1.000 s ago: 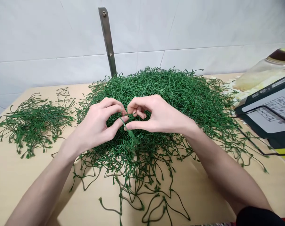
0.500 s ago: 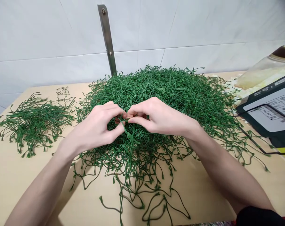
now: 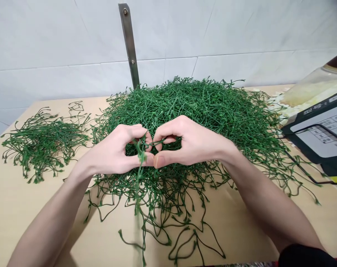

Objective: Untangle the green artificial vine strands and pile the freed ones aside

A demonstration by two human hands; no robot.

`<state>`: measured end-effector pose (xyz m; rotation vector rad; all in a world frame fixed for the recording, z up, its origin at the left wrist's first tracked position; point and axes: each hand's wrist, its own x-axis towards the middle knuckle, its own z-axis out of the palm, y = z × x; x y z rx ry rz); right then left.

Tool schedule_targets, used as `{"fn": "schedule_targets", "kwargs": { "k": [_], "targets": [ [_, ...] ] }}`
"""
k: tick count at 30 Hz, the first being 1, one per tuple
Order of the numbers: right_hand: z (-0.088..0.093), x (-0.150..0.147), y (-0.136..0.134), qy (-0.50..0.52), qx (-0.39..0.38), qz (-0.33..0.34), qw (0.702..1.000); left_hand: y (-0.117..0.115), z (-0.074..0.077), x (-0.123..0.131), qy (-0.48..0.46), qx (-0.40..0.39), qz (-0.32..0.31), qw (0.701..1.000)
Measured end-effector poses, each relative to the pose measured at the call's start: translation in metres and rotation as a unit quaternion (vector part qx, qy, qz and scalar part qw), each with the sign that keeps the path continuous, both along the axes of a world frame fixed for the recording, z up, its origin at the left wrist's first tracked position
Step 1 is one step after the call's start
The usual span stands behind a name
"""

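Note:
My left hand [image 3: 110, 150] is curled with thumb and fingers around a thin green plastic stem [image 3: 141, 157], which hangs down past the thumb and is partly blurred. My right hand [image 3: 193, 142] is closed beside it, its thumb tip against my left thumb. A piece of green stem runs across between the fingers of both hands. Exactly how the fingertips grip it is partly hidden. Both hands are over the front of a large heap of green stems [image 3: 190, 100] with small split tips.
A smaller bunch of green stems [image 3: 46, 139] lies on the wooden table [image 3: 15, 211] to the left. Loose stems [image 3: 196, 237] trail toward the front edge. A metal strip [image 3: 129, 44] stands behind the heap by the wall. At right are a dark printed box [image 3: 316, 137] and a black cord [image 3: 304, 172].
My thumbs have dropped lower and now meet at their tips. The stem in my hands has swung downward on the left. The view has shifted slightly; the heap looks the same.

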<state>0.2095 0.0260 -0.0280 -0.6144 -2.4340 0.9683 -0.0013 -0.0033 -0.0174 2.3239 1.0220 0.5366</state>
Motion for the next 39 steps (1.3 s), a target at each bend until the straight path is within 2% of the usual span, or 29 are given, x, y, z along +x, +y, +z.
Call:
{"fn": "schedule_targets", "kwargs": {
  "k": [4, 9, 18, 21, 23, 25, 27, 31, 34, 39],
  "targets": [
    [-0.009, -0.007, 0.002, 0.043, -0.042, 0.010, 0.998, 0.002, -0.007, 0.006, -0.016, 0.033, -0.007, 0.999],
    [-0.019, -0.008, 0.006, 0.062, -0.049, 0.031, 0.996, 0.001, -0.016, 0.009, -0.012, 0.071, -0.001, 0.997],
    [-0.022, -0.007, 0.008, 0.069, 0.078, 0.052, 0.993, 0.001, -0.018, 0.007, 0.015, 0.147, 0.033, 0.988],
    [-0.021, 0.000, 0.010, 0.123, 0.144, 0.001, 0.982, 0.004, -0.014, -0.003, -0.039, 0.171, 0.054, 0.983],
    [-0.018, 0.007, 0.014, 0.166, 0.190, -0.069, 0.965, 0.006, -0.010, -0.010, -0.093, 0.207, 0.115, 0.967],
    [-0.013, 0.013, 0.020, 0.140, 0.206, -0.113, 0.962, 0.006, -0.005, -0.013, -0.029, 0.236, 0.134, 0.962],
    [-0.009, 0.015, 0.024, 0.084, 0.210, -0.128, 0.966, 0.004, -0.001, -0.009, 0.029, 0.241, 0.137, 0.960],
    [-0.007, 0.009, 0.022, 0.013, 0.243, -0.180, 0.953, 0.001, -0.001, 0.001, 0.058, 0.210, 0.125, 0.968],
    [-0.008, 0.005, 0.016, 0.018, 0.236, -0.177, 0.955, 0.001, -0.004, 0.004, 0.029, 0.195, 0.116, 0.974],
    [-0.007, -0.001, 0.012, 0.083, 0.176, -0.142, 0.971, 0.003, -0.009, 0.002, -0.034, 0.194, 0.130, 0.972]
  ]
}}
